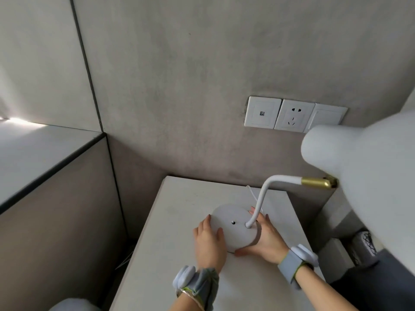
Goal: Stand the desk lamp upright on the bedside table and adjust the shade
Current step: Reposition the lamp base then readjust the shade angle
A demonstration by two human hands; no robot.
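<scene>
The white desk lamp stands upright on the pale bedside table point(179, 198). Its round flat base point(231, 223) rests near the table's middle. A curved white neck point(261, 198) rises from the base to a brass joint point(316, 182). The large white shade point(359, 167) looms close to the camera at the right. My left hand point(210, 241) grips the base's left front edge. My right hand point(266, 241) cups the base's right edge, thumb under the front rim. Both wrists wear grey bands.
A grey wall stands behind the table with a row of white socket and switch plates point(294, 115). A thin white cord point(252, 194) trails off the table's back. A higher ledge point(45, 153) lies at the left. Dark items sit on the floor at the right point(363, 248).
</scene>
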